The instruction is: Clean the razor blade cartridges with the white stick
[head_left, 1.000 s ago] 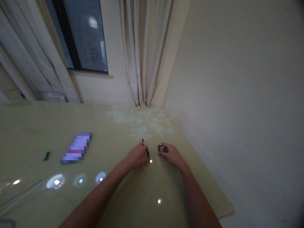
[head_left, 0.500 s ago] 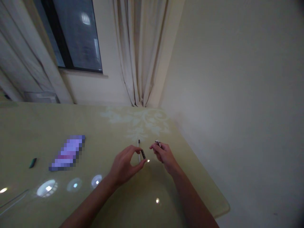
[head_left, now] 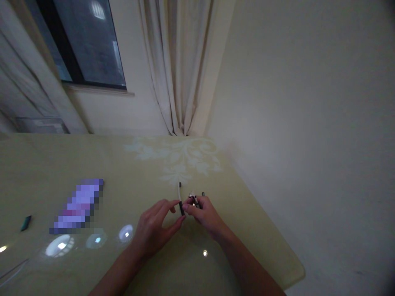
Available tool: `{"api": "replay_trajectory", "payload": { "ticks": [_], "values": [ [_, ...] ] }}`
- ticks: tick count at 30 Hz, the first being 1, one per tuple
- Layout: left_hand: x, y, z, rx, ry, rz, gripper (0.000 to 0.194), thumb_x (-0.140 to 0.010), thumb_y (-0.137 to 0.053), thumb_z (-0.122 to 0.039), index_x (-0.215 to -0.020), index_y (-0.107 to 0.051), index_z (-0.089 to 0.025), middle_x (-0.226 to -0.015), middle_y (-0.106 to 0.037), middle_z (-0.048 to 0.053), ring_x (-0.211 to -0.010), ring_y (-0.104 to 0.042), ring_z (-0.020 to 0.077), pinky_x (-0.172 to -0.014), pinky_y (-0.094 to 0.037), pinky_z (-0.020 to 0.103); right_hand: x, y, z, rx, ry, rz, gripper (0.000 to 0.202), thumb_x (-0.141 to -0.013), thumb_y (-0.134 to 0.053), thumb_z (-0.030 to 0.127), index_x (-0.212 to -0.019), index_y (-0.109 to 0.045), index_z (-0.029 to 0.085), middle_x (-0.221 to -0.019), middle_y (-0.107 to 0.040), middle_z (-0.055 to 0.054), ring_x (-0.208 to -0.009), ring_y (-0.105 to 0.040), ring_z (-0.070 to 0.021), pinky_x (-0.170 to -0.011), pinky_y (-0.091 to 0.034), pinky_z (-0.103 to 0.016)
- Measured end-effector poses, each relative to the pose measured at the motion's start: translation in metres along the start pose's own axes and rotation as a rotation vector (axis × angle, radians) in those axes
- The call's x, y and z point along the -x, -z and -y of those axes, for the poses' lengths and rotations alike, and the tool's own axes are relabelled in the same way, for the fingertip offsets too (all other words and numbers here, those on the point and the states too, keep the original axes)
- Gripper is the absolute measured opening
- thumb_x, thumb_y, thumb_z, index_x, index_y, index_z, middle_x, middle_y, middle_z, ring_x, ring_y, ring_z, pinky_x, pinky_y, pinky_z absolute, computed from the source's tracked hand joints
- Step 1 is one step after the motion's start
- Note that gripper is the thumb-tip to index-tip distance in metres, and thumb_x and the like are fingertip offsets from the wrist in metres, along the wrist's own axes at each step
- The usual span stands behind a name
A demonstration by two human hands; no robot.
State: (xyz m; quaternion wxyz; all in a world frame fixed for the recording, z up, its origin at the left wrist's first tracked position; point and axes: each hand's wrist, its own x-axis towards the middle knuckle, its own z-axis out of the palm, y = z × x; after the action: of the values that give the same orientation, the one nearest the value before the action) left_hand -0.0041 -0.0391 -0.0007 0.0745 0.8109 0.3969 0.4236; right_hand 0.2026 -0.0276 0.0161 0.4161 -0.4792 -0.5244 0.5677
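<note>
My left hand pinches a short black cylinder between thumb and fingertips, holding it nearly upright. Close on its right, my right hand is closed around a small black-and-silver object, whose kind I cannot make out. Its fingertips are at or very near the cylinder; whether they touch I cannot tell. A dark end shows above the right fingers. Just beyond the cylinder is a thin white stick with a black tip, its lower part hidden behind the left hand's cylinder.
A pixelated purple-blue rectangle lies on the glossy table at left, with a small dark green object beyond it. A thin cable is at the lower left. Curtains and a wall border the table.
My right hand has moved left and slightly down, bringing its fingers up to the black cylinder. My left hand has shifted slightly down and left. The view has turned a little right.
</note>
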Motion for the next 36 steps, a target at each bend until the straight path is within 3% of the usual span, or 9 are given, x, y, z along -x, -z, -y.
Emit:
{"api": "replay_trajectory", "payload": {
  "ticks": [6,9,12,17,23,30,36],
  "values": [
    [0.003,-0.005,-0.001,0.020,0.026,0.040,0.028,-0.098,-0.069,-0.033,-0.125,-0.066,-0.026,-0.095,-0.074,0.003,-0.084,-0.072,0.0189,-0.074,-0.059,0.030,0.001,-0.006,-0.001,0.010,0.010,0.010,0.031,-0.080,-0.081,0.048,-0.077,-0.070,0.019,-0.068,-0.058,0.001,-0.064,-0.047,-0.0136,-0.061,-0.036,-0.026],
    [0.003,-0.010,0.001,0.038,0.074,0.051,0.044,-0.097,-0.071,-0.040,-0.138,-0.059,-0.028,-0.100,-0.074,0.003,-0.088,-0.073,0.0208,-0.081,-0.061,0.034,-0.002,-0.005,-0.003,0.015,0.017,-0.022,0.029,-0.079,-0.080,0.045,-0.074,-0.069,0.019,-0.067,-0.059,0.001,-0.067,-0.052,-0.0151,-0.065,-0.040,-0.027],
    [0.001,-0.018,0.003,0.029,0.173,0.102,0.060,-0.095,-0.073,-0.045,-0.149,-0.052,-0.029,-0.113,-0.074,0.006,-0.101,-0.073,0.0253,-0.092,-0.061,0.040,-0.009,0.006,-0.006,0.067,0.060,-0.128,0.026,-0.080,-0.078,0.043,-0.075,-0.069,0.018,-0.071,-0.062,0.000,-0.071,-0.055,-0.0166,-0.068,-0.041,-0.028],
    [-0.007,-0.034,0.002,0.018,0.266,0.224,0.040,-0.096,-0.068,-0.040,-0.134,-0.065,-0.027,-0.124,-0.071,0.011,-0.115,-0.069,0.0309,-0.103,-0.057,0.047,-0.021,0.039,-0.006,0.134,0.084,-0.282,0.029,-0.078,-0.079,0.046,-0.077,-0.072,0.017,-0.073,-0.066,-0.002,-0.071,-0.057,-0.0179,-0.068,-0.042,-0.029],
    [-0.035,-0.043,-0.008,0.192,0.274,0.234,0.054,-0.096,-0.068,-0.030,-0.148,-0.054,-0.026,-0.125,-0.067,0.008,-0.088,-0.068,0.0199,-0.089,-0.060,0.038,-0.019,0.044,-0.001,0.015,-0.017,-0.170,0.034,-0.075,-0.083,0.050,-0.081,-0.075,0.018,-0.057,-0.051,0.004,-0.052,-0.038,-0.0115,-0.051,-0.025,-0.026],
    [-0.055,-0.041,-0.010,0.190,0.188,0.267,0.032,-0.096,-0.068,-0.028,-0.128,-0.069,-0.027,-0.112,-0.068,0.005,-0.082,-0.065,0.0178,-0.079,-0.056,0.032,-0.017,0.036,-0.001,-0.087,-0.062,-0.055,0.040,-0.074,-0.084,0.055,-0.083,-0.073,0.017,-0.050,-0.035,0.010,-0.046,-0.024,-0.0083,-0.046,-0.015,-0.025],
    [-0.036,-0.019,0.023,0.111,0.259,0.170,0.040,-0.094,-0.071,-0.044,-0.129,-0.072,-0.023,-0.106,-0.067,0.005,-0.075,-0.063,0.0173,-0.074,-0.056,0.033,-0.024,0.043,-0.004,-0.006,0.033,-0.153,0.056,-0.087,-0.068,0.067,-0.095,-0.079,0.013,-0.066,-0.051,0.004,-0.047,-0.030,-0.0064,-0.045,-0.017,-0.024]
  ]
}}
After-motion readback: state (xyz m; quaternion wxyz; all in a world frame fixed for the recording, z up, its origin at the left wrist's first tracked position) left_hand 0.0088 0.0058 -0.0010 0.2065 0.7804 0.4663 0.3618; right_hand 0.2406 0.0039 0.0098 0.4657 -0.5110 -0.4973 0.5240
